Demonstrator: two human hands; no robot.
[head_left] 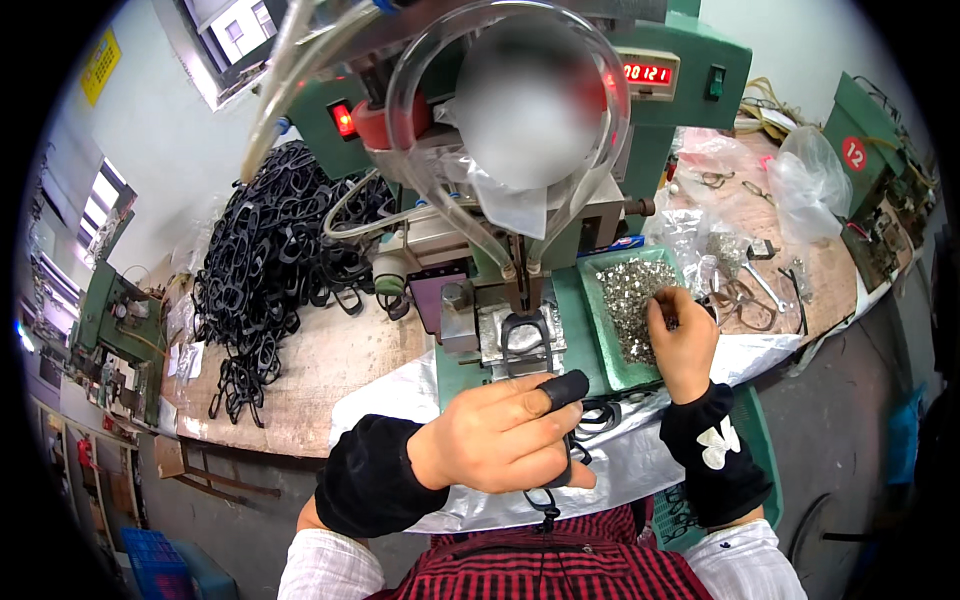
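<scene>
The left hand [500, 435] is closed around a black plastic eyeglass frame [560, 470], a black cot on its forefinger, and part of the frame dangles below the palm toward the person's checked shirt. Just beyond its knuckles another black frame front [525, 335] sits on the metal fixture [490, 335] under the head of the green press machine [560, 130]. To the right, the right hand [682, 345] reaches into a green tray [600, 340] of small silvery metal parts [635, 295], its fingertips pinched together among them; whether a part is caught between them I cannot tell. Far off to the left of the left hand a big heap of black frames [265, 250] lies on the wooden surface [330, 365]. The risk I would judge here is a finger near the fixture when the press comes down, since the left hand sits close to it. The tiny parts could also slip from the pinch and scatter over the foil-covered edge [640, 465], and the dangling frame could snag on the sleeve.
</scene>
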